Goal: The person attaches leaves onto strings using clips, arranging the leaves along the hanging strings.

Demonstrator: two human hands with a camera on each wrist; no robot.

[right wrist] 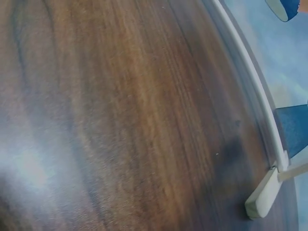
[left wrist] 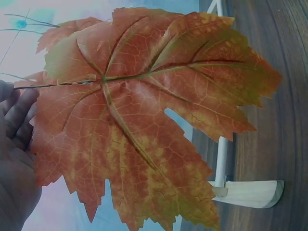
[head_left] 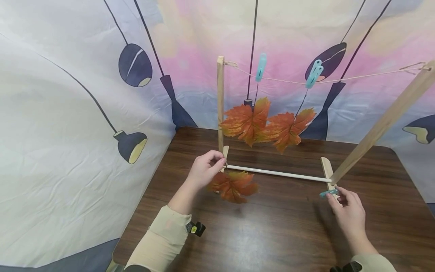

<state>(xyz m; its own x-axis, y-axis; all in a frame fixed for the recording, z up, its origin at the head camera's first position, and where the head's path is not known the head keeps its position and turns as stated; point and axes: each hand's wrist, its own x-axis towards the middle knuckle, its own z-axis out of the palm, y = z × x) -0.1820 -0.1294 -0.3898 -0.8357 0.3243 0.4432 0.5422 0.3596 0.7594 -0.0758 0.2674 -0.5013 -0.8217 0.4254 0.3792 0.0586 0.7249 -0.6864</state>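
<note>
My left hand (head_left: 205, 169) pinches the thin stem of an orange artificial maple leaf (head_left: 234, 187), which hangs below the fingers in front of the stand's left post. The same leaf (left wrist: 139, 96) fills much of the left wrist view. Over by the right post's foot, my right hand (head_left: 350, 209) holds a light-blue clothespin (head_left: 329, 193) between thumb and fingers. Neither that hand nor its clothespin shows in the right wrist view. Two more orange leaves, one left (head_left: 246, 120) and one right (head_left: 289, 128), dangle from a string (head_left: 282, 80), held by blue clothespins (head_left: 261, 68).
The wooden stand has a left post (head_left: 220, 102), a slanted-looking right post (head_left: 384, 122), and a white rod (head_left: 278, 173) joining their feet. It stands on a dark wood-grain table (head_left: 272, 234). Behind hangs a cloth backdrop (head_left: 204, 45) printed with lamps.
</note>
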